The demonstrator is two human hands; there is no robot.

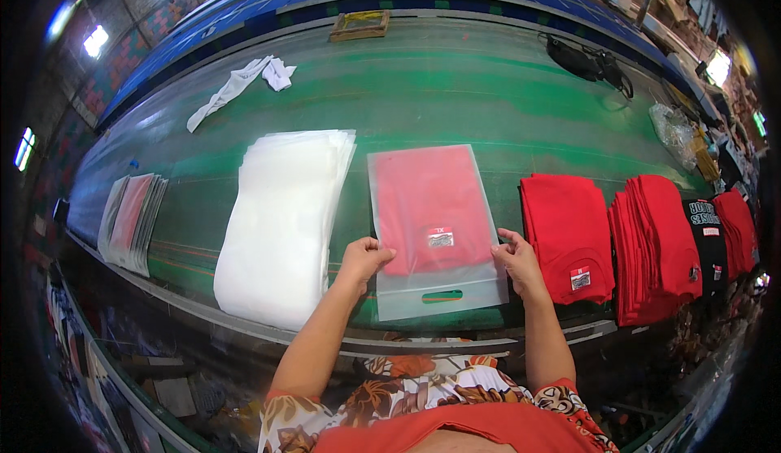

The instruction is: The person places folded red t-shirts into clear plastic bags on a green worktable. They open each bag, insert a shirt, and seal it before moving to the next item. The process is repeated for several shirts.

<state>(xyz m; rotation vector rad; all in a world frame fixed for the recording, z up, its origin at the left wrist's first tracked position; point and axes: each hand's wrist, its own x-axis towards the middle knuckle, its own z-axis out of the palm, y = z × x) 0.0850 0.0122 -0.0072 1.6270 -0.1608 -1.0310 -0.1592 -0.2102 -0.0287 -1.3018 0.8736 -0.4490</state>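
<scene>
A frosted plastic bag with a cut-out handle lies flat on the table in front of me. Inside it is a folded red T-shirt, with a red and white label showing through. My left hand pinches the bag's left edge, low down beside the shirt's lower end. At the opposite edge, my right hand grips the bag between thumb and fingers. A tall stack of empty frosted bags rests to the left. Right of my right hand sits a pile of folded red T-shirts.
Further right are more red shirts and black shirts. Filled bags stand at far left. White cloth, a small wooden frame, a black bag and crumpled clear plastic lie farther back on the green table.
</scene>
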